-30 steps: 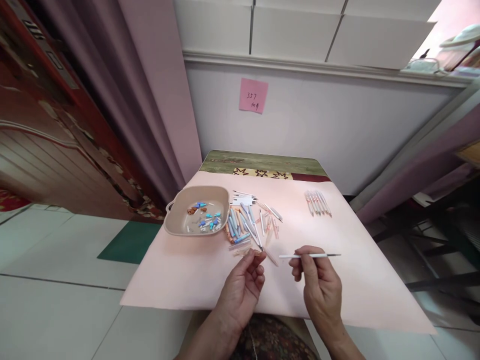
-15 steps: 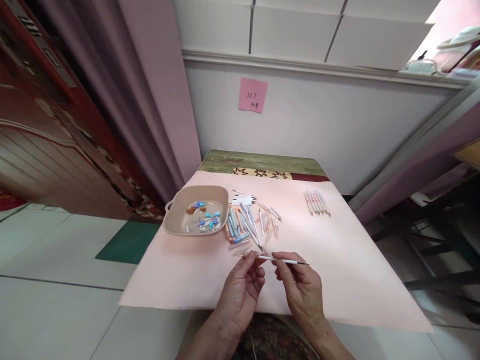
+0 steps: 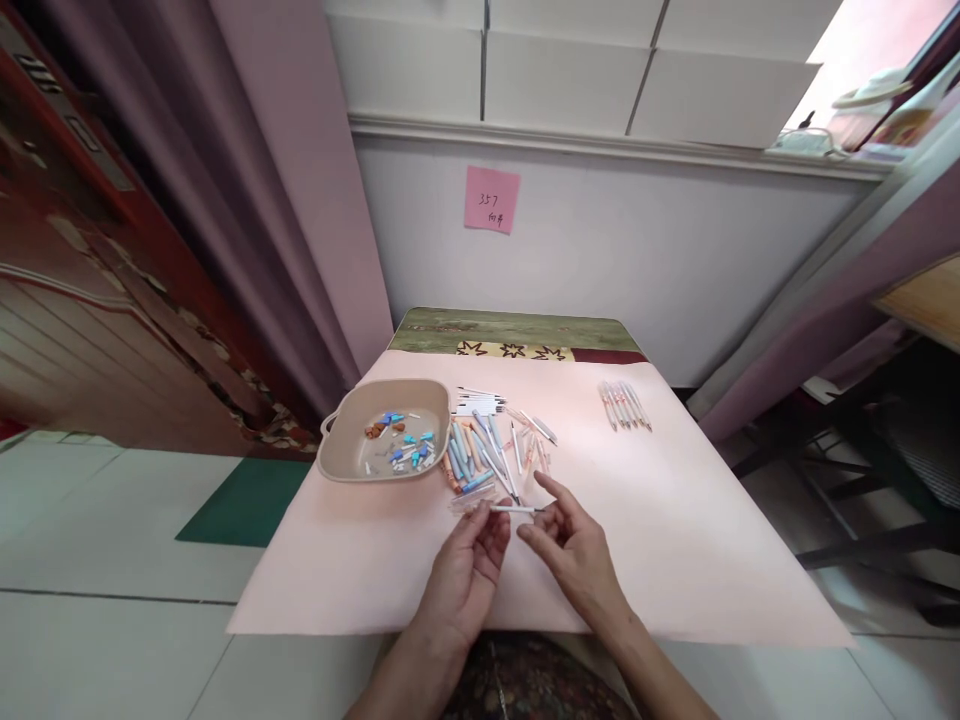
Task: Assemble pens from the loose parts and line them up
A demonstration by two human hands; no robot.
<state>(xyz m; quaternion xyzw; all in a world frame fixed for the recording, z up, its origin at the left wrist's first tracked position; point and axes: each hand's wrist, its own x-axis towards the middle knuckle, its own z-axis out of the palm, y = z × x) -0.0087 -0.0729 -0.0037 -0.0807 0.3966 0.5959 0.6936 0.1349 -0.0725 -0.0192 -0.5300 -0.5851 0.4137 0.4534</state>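
A white pen refill [image 3: 515,509] with a dark tip lies level between my hands, above the near part of the table. My left hand [image 3: 471,550] is closed, pinching its left end between thumb and fingers; whether a clear pen part is also in this grip I cannot make out. At the dark tip, my right hand [image 3: 574,545] has its thumb and index finger spread apart, the other fingers curled. Just beyond lie loose pen barrels [image 3: 463,450] in blue and orange, clear pinkish pen parts [image 3: 534,452] and more white refills [image 3: 480,402].
A beige basin [image 3: 330,462] stands at the left, holding small blue, brown and white pieces. Several assembled-looking pens [image 3: 625,406] lie in a row at the right. A pink cloth [image 3: 697,560] covers the table; a wall with a pink note [image 3: 491,200] rises behind.
The refill has shifted left, and less of it shows. My right thumb and index finger have come off it and spread apart. The whole view has tilted slightly.
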